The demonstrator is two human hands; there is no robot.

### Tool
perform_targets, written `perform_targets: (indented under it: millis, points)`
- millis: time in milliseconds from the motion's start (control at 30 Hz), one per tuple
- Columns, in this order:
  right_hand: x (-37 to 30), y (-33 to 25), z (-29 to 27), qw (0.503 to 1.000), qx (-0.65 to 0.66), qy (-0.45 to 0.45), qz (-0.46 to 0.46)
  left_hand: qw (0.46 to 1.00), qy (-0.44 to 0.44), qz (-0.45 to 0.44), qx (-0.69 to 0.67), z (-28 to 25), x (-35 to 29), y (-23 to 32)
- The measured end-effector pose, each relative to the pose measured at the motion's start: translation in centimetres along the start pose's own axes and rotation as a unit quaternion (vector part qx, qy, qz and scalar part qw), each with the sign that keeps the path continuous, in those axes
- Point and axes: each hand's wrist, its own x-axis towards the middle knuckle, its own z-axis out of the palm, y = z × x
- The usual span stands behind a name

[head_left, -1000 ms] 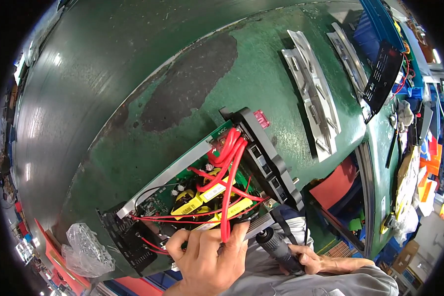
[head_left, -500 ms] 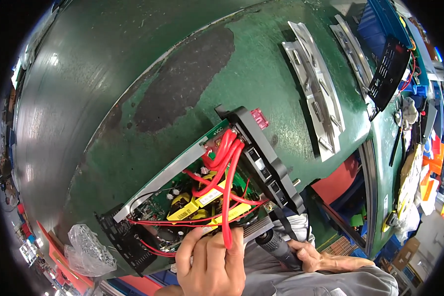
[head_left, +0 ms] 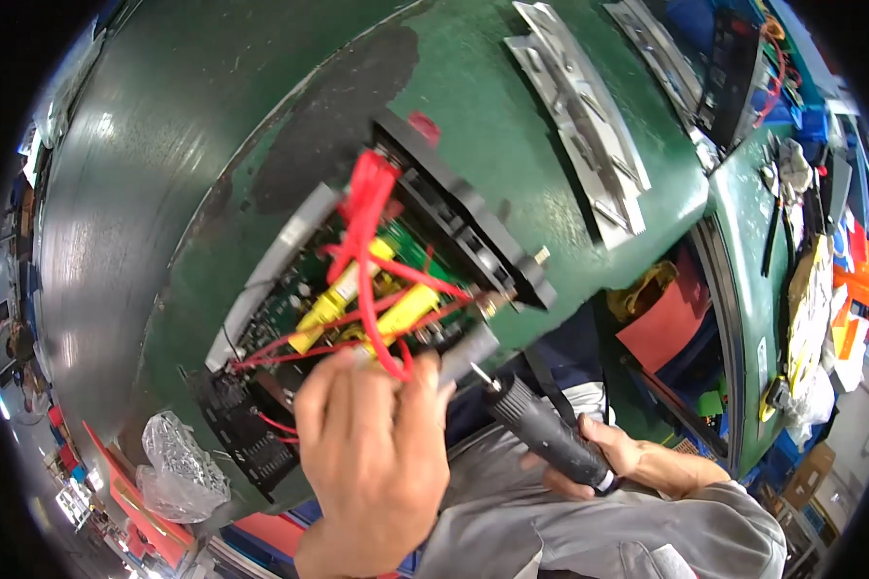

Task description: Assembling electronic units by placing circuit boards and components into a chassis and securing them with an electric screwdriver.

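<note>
An open electronics unit point(head_left: 270, 280) lies tilted on the green bench, with a green circuit board, yellow-wrapped parts and thick red wires point(head_left: 362, 232) looping over it. A black end panel point(head_left: 463, 212) stands along its far right side. My left hand point(head_left: 372, 454), blurred, has its fingers curled over the unit's near edge, beside a silver metal bar point(head_left: 469, 353); its grip is partly hidden. Held in my right hand point(head_left: 603, 454) is a black power screwdriver point(head_left: 546, 429). The screwdriver's thin bit points up-left toward the bar's end, apart from it.
Silver metal rails point(head_left: 584, 125) lie at the far right of the bench, near a black slotted panel point(head_left: 729, 77). A clear plastic bag point(head_left: 179, 468) sits at the near left. Beyond a gap with a red sheet point(head_left: 666, 328), another green surface holds tools and orange pieces.
The screwdriver has come away from the unit, so its bit now shows. The unit looks turned and shifted up-left with my left hand at its edge; the whole view has moved too.
</note>
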Motion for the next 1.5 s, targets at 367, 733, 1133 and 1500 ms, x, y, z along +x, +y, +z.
perform_targets:
  millis: [367,733,1133,1500]
  points:
    - [-1.1,1.0,2.4,0.794,-0.525,0.264,-0.158,0.987,0.06,-0.146,-0.035,-1.8,-3.1,0.3]
    - [1.8,1.1,3.1,0.782,-0.563,0.199,-0.178,0.984,0.024,-0.158,-0.076,-1.5,-4.8,0.0]
    - [2.4,1.4,2.8,0.77,-0.578,0.204,-0.176,0.987,0.011,-0.16,-0.008,-1.6,-4.5,0.9]
    - [2.6,1.0,3.7,0.775,-0.577,0.218,-0.134,0.991,0.004,-0.131,-0.034,-1.7,-4.5,-0.1]
